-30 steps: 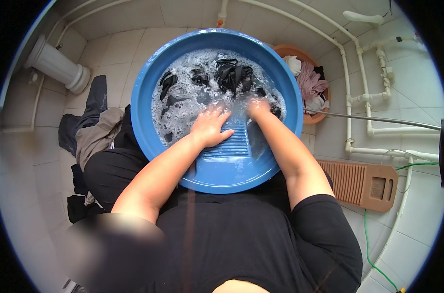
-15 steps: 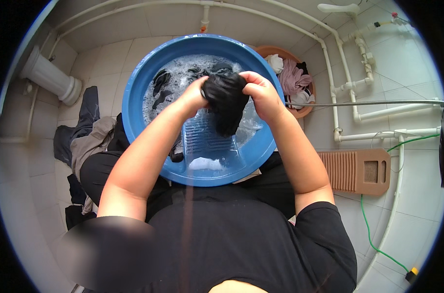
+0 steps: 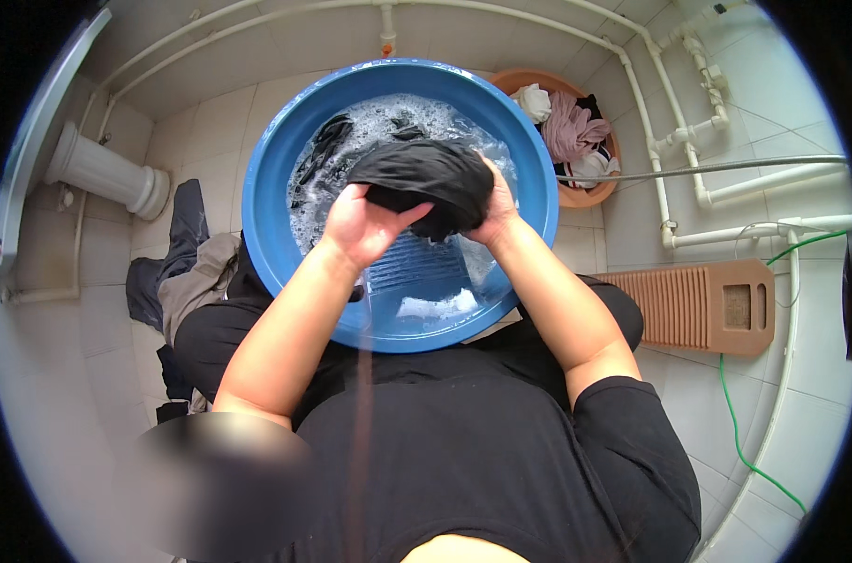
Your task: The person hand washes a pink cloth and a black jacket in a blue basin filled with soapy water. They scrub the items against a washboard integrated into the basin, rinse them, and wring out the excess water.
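A dark, wet black garment point(image 3: 424, 174) is spread between my two hands above a large blue tub point(image 3: 261, 202). Its left edge is pinched in my left hand point(image 3: 365, 230), whose thumb lies along the lower fold. Around its right side my right hand point(image 3: 496, 206) is closed, with part of the fingers behind the cloth. What kind of garment it is, I cannot tell. Below it, the tub holds foamy water point(image 3: 388, 113) with other dark clothes point(image 3: 324, 145) soaking on the left. A ridged washboard slope point(image 3: 416, 267) is moulded into the tub's near side, and a white patch point(image 3: 437, 305) lies at its foot.
An orange-brown basin point(image 3: 583, 197) of pink, white and black clothes stands behind the tub at right. A brown washboard point(image 3: 674, 305) lies to my right, near a green cord point(image 3: 740, 441) and white pipes point(image 3: 665, 188). Grey and dark clothes point(image 3: 196, 272) lie on the floor at left.
The black garment has gone from hanging bunched to being opened out wider between my hands. My left hand has moved lower and turned palm up; my right hand has come down slightly.
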A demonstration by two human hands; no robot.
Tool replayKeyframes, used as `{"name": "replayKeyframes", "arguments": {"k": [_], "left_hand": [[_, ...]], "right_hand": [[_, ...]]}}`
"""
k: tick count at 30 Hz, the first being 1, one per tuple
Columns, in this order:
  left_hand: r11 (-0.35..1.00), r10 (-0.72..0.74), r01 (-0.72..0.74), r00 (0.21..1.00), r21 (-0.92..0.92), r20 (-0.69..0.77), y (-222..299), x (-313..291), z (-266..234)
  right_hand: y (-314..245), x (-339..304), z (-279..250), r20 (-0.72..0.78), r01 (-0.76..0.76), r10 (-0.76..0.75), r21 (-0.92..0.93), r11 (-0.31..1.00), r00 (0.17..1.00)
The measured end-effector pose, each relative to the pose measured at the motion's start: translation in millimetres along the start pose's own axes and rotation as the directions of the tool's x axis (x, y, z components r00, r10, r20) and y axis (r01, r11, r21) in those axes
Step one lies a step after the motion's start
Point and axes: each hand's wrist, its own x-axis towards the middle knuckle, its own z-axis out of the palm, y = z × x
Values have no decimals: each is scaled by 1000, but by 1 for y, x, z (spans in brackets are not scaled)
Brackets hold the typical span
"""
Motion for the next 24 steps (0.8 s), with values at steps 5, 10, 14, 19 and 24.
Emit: {"name": "replayKeyframes", "arguments": {"k": [5,10,14,19,24], "left_hand": [[740,63,179,941,648,-332,17,-8,-62],[532,275,-37,952,846,-132,22,6,-67],[122,335,-56,942,991,12,-12,66,-103],[-101,413,-22,908,995,62,-34,7,-54],[-514,469,-154,773,844,427,-53,-10,-77]], "right_hand": [[14,17,-24,-179,-152,100,-306,940,979],[19,39,-30,68,-89,-530,-960,-266,845],[26,48,-26,-71,-120,-381,-987,-107,922],[57,-10,-11,382,294,-382,-917,-269,842],[66,-12,-30,612,354,-163,-631,-690,774]]}}
